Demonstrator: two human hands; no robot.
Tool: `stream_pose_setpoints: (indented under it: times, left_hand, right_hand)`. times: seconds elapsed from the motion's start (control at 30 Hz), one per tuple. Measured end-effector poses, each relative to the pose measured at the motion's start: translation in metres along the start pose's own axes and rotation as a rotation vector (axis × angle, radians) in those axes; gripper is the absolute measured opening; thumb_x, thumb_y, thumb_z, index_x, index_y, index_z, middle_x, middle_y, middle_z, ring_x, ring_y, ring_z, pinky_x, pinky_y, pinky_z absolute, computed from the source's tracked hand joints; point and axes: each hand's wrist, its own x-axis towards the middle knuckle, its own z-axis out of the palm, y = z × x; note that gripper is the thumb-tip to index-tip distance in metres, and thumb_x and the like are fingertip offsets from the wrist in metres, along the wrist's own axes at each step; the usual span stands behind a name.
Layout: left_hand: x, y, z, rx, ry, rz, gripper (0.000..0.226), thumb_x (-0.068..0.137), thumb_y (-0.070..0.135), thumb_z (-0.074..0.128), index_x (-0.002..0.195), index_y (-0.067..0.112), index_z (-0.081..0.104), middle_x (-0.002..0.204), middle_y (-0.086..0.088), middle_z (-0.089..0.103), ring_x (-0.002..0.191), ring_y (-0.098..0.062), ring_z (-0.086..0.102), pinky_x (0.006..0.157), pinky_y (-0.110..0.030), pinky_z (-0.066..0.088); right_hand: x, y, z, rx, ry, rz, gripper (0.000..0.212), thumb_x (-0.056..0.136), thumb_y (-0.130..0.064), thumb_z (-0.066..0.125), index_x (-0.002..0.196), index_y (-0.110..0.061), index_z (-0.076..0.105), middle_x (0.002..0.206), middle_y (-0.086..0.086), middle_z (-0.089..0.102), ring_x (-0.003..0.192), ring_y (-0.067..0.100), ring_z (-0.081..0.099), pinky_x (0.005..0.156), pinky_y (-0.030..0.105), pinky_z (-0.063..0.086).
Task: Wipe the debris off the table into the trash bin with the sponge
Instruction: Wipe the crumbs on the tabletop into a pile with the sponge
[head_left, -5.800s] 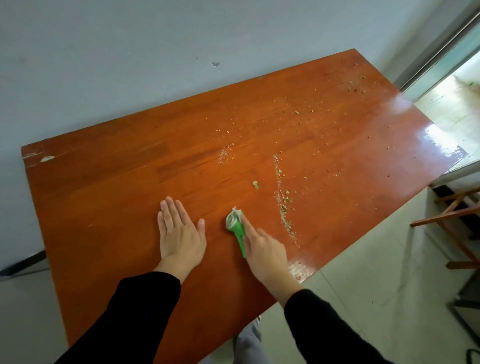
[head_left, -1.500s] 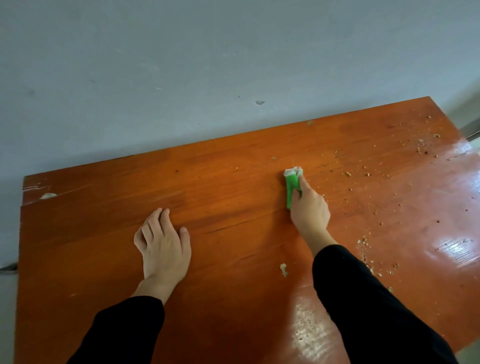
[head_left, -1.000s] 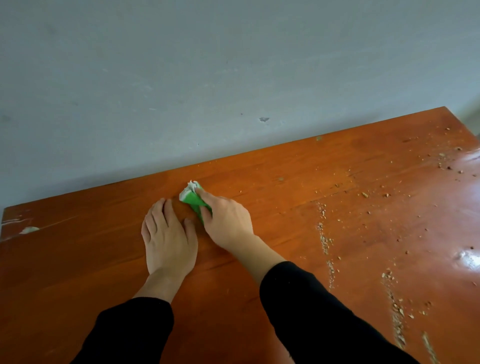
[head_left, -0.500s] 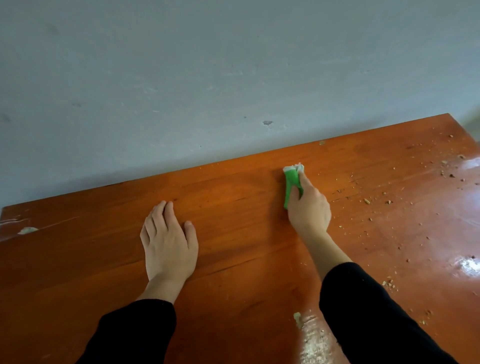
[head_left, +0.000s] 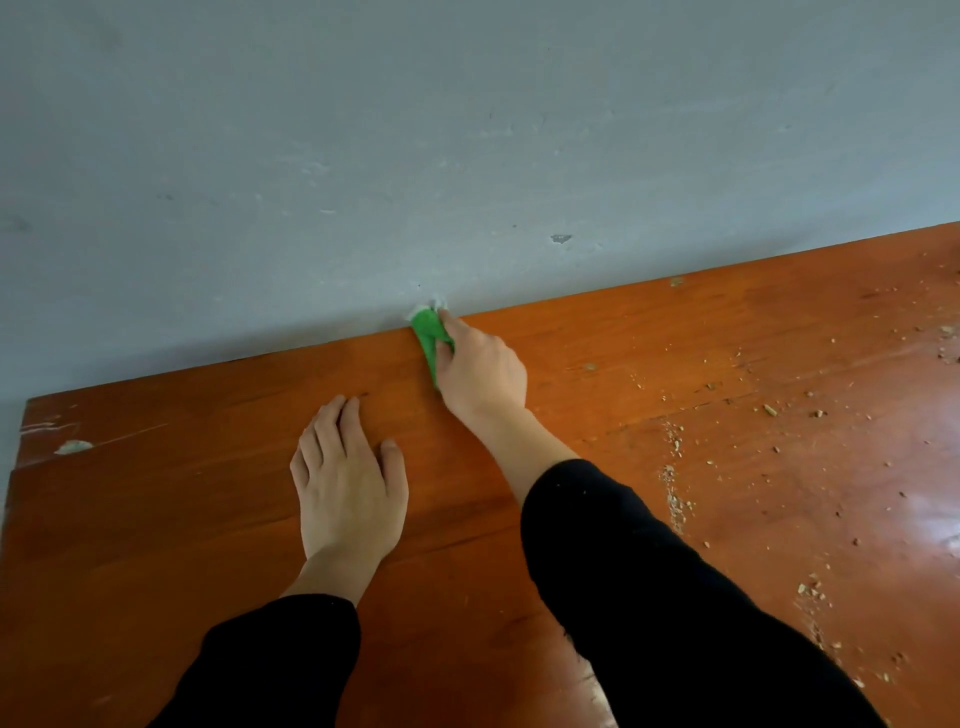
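Observation:
My right hand (head_left: 480, 366) is shut on a green sponge (head_left: 428, 332) with a white edge, pressing it onto the orange-brown wooden table (head_left: 182, 519) right at the far edge by the wall. Flat on the table just left of and nearer than the sponge lies my left hand (head_left: 345, 480), fingers together, holding nothing. Small light crumbs of debris (head_left: 675, 467) lie in a loose line and scattered over the right half of the table. No trash bin is in view.
A grey wall (head_left: 467, 130) runs directly behind the table's far edge. The table's left end (head_left: 21, 431) has a chipped corner with a pale spot. More crumbs (head_left: 810, 590) lie near the glossy right part.
My right hand has carried the sponge from mid-table leftward and farther back, to the far edge against the wall. My left hand has stayed flat in the same place.

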Motion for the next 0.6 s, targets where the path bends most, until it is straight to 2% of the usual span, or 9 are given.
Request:
stream_pose_setpoints:
  times: [0.13,0.23,0.3,0.43,0.53,0.6]
  left_hand:
    - [-0.001,0.0,-0.001,-0.004,-0.015,0.009,0.054,0.094,0.034,0.04,0.142,0.01,0.033,0.146,-0.008,0.033,0.135,-0.027,0.028,0.111,-0.047,0.028]
    - [-0.001,0.0,-0.002,-0.011,-0.021,0.001,0.054,0.094,0.033,0.039,0.143,0.009,0.033,0.147,-0.008,0.032,0.137,-0.027,0.027,0.112,-0.047,0.026]
    - [-0.002,0.001,-0.003,-0.01,-0.017,0.006,0.054,0.094,0.033,0.039,0.142,0.008,0.034,0.147,-0.01,0.033,0.136,-0.028,0.028,0.111,-0.048,0.027]
    - [-0.002,0.001,-0.003,0.002,-0.023,0.013,0.054,0.095,0.033,0.04,0.142,0.007,0.034,0.147,-0.012,0.033,0.136,-0.03,0.028,0.111,-0.049,0.027]
    - [-0.003,0.002,-0.003,0.034,-0.048,0.013,0.055,0.095,0.032,0.038,0.143,0.005,0.034,0.148,-0.014,0.033,0.136,-0.033,0.028,0.111,-0.05,0.026]
    - [-0.002,0.006,-0.004,0.036,-0.058,-0.007,0.055,0.096,0.031,0.038,0.143,0.004,0.033,0.149,-0.016,0.032,0.137,-0.034,0.027,0.112,-0.05,0.024]
  right_hand:
    - [0.005,0.041,-0.022,0.016,0.077,0.14,0.043,0.099,-0.031,0.038,0.142,-0.028,0.038,0.082,0.001,0.067,0.067,0.02,0.063,0.052,0.028,0.048]
    - [0.001,0.076,-0.038,0.024,0.123,0.232,0.043,0.099,-0.031,0.039,0.141,-0.025,0.039,0.075,-0.001,0.064,0.056,0.014,0.058,0.043,0.022,0.04]
    - [-0.007,0.098,-0.05,0.016,0.147,0.31,0.043,0.099,-0.03,0.039,0.141,-0.025,0.039,0.075,-0.001,0.063,0.055,0.013,0.055,0.043,0.021,0.037]
    - [-0.029,0.141,-0.069,-0.004,0.203,0.444,0.044,0.098,-0.027,0.039,0.142,-0.027,0.039,0.086,0.005,0.068,0.068,0.023,0.063,0.055,0.032,0.053]
    - [-0.047,0.164,-0.088,-0.055,0.24,0.529,0.044,0.098,-0.025,0.038,0.142,-0.026,0.039,0.098,0.011,0.069,0.079,0.029,0.062,0.063,0.034,0.052]
    - [-0.05,0.169,-0.098,-0.08,0.251,0.561,0.044,0.098,-0.025,0.037,0.142,-0.024,0.038,0.098,0.011,0.069,0.082,0.029,0.064,0.063,0.032,0.049]
